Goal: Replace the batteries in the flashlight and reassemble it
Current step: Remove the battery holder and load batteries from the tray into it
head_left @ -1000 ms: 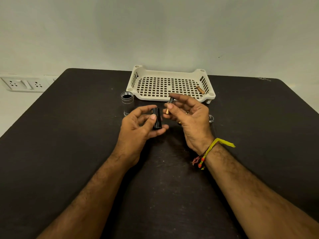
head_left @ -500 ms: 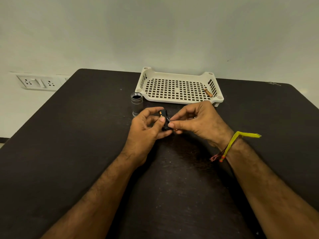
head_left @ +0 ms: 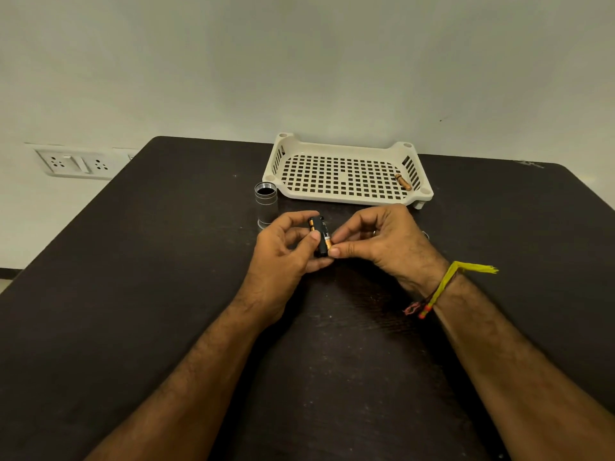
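fig.: near edge of table (head_left: 133,327) – both forearms are reaching in toward the battery holder (head_left: 320,239), the landmark here. left hand (head_left: 283,257) is gripping the holder from its left side, thumb closed over the front, keeping it upright just above the tabletop. right hand (head_left: 379,242) is pinching closed on a battery (head_left: 327,241) at the holder's right flank, thumb & forefinger pressing it into a slot. change vs 1 s ago: that cell was being held clear, above & right of the holder; it is now lying against the holder, approx. seated, w/ a second cell (head_left: 311,224) showing in the holder's upper-left slot. reading: loading is advancing, prob. one slot left, though the holder's far side is hidden. just beyond-left of the holder the flashlight body (head_left: 266,207) is standing open-end up, waiting for the loaded holder. beyond-right of the holder a tray (head_left: 289,151) is sitting w/ one more battery (head_left: 403,182) by its right wall. a small part right of the right hand is mostly hidden; cannot tell what.
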